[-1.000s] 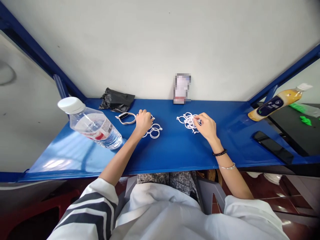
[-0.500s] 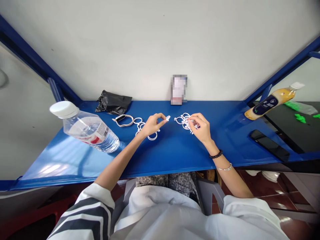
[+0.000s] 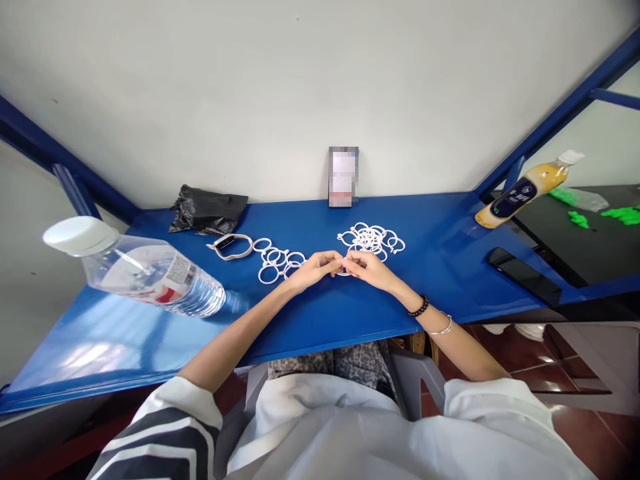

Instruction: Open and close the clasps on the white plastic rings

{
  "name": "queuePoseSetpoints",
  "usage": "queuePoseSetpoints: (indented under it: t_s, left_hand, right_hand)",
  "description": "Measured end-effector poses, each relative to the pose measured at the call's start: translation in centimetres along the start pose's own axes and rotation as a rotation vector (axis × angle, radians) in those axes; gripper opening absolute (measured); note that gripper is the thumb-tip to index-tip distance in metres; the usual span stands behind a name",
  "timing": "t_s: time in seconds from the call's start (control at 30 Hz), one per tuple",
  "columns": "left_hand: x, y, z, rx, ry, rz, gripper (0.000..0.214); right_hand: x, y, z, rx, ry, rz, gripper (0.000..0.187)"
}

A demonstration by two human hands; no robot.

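Note:
My left hand (image 3: 316, 269) and my right hand (image 3: 371, 271) meet fingertip to fingertip above the table, both pinched closed. Between them, part of a white plastic ring (image 3: 344, 272) shows just below the fingertips; the fingers cover the rest. What the left fingers pinch along with it is hidden. Beyond my right hand lies a heap of similar white rings (image 3: 370, 237), some with small knobs on the rim. Several more white rings (image 3: 269, 273) lie spread out left of my left hand, a few overlapping.
On the blue table (image 3: 300, 320) are a large water bottle (image 3: 165, 277), a black plastic bag (image 3: 207, 210) and a watch (image 3: 231, 245). A phone (image 3: 343, 177) leans on the wall. To the right are a drink bottle (image 3: 525, 192) and a dark phone (image 3: 523, 275).
My right hand has come away from the heap with a white ring and moved left. My left hand, pinching a small white piece, has moved right and down to meet it.

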State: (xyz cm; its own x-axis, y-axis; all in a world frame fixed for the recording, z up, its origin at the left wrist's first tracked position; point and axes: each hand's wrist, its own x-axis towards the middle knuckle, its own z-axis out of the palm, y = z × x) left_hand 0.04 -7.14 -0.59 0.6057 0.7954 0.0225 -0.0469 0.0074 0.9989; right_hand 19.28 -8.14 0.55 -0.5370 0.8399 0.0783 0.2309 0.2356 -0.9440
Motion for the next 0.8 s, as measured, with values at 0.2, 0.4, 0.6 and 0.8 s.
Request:
queuePoseSetpoints:
  t_s: [0.2,0.4,0.6,0.8]
  left_hand:
    - [-0.1,0.2,-0.4,-0.191,-0.035,-0.05,0.042]
    - [-0.2,0.7,0.0,-0.327,-0.02,-0.03,0.042]
    - [-0.3,0.9,0.4,-0.331,-0.06,0.022,0.044]
    - [-0.4,1.4,1.0,-0.433,-0.069,0.067,0.046]
  right_hand:
    - [0.3,0.3,0.1,0.389,-0.126,0.079,0.045]
    - [0.3,0.2,0.2,0.531,-0.147,0.035,0.039]
    - [0.2,0.6,0.6,0.605,-0.154,-0.033,0.038]
    - [0.1,0.8,0.9,0.75,-0.138,-0.019,0.042]
